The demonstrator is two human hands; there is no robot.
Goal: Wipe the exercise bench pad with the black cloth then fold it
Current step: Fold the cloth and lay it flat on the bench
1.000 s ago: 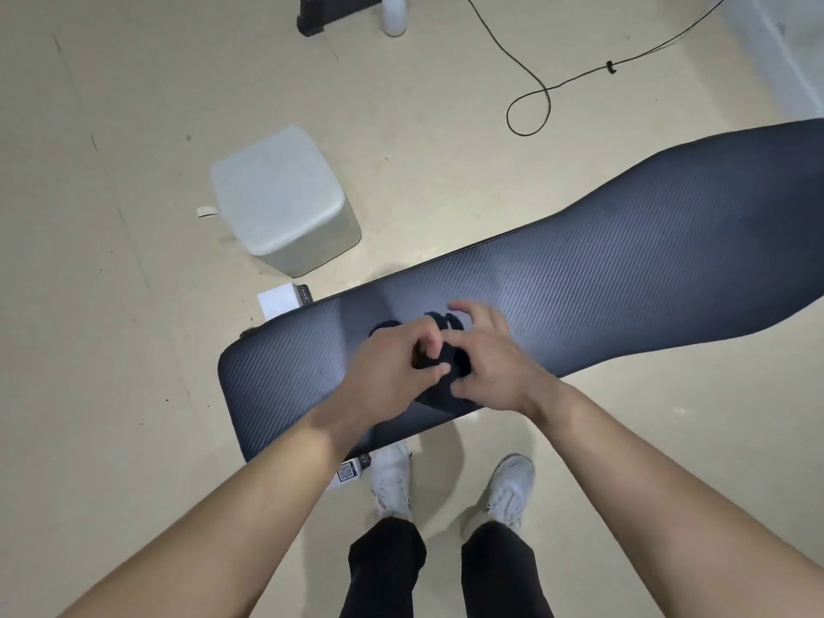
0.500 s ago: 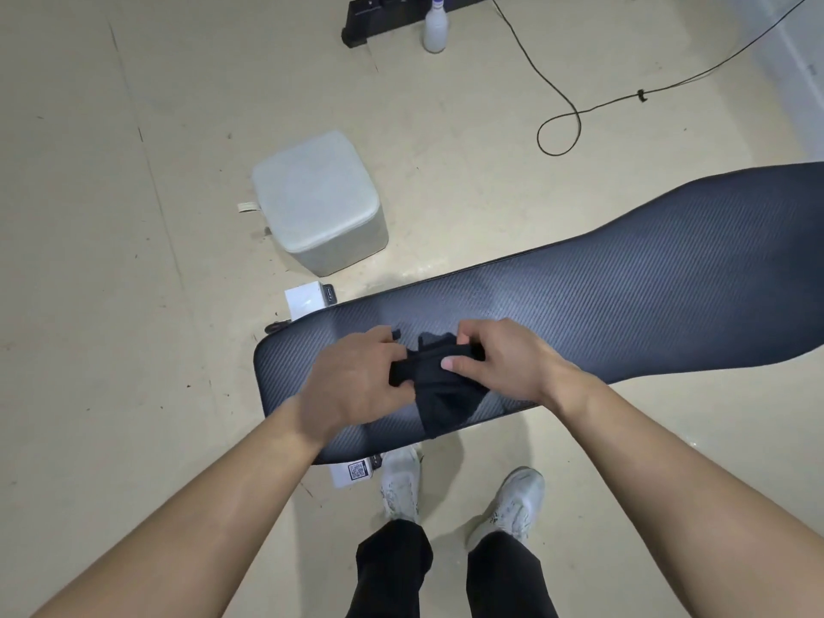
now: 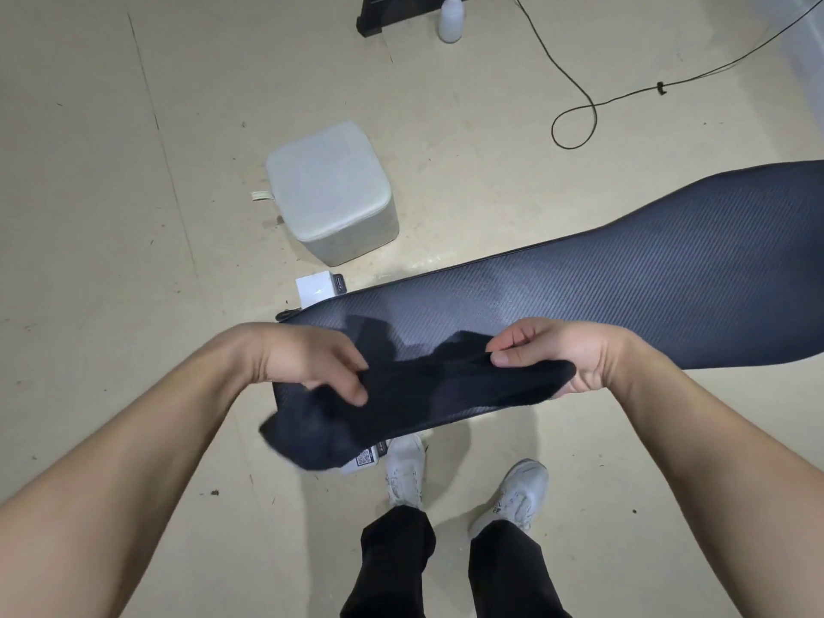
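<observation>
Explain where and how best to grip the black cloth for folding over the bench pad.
Probably the two top corners, one hand from each side: the black cloth hangs stretched between the left hand and right hand, its lower edge drooping free.

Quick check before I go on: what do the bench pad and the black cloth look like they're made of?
Bench pad: likely vinyl or synthetic leather over padding; a fine woven, carbon-fibre-style pattern with a soft sheen and a rounded edge. Black cloth: a soft matte fabric, possibly knit or microfibre; it sags and creases between the left hand and right hand, showing no shine. The exact fibre is unclear.
</observation>
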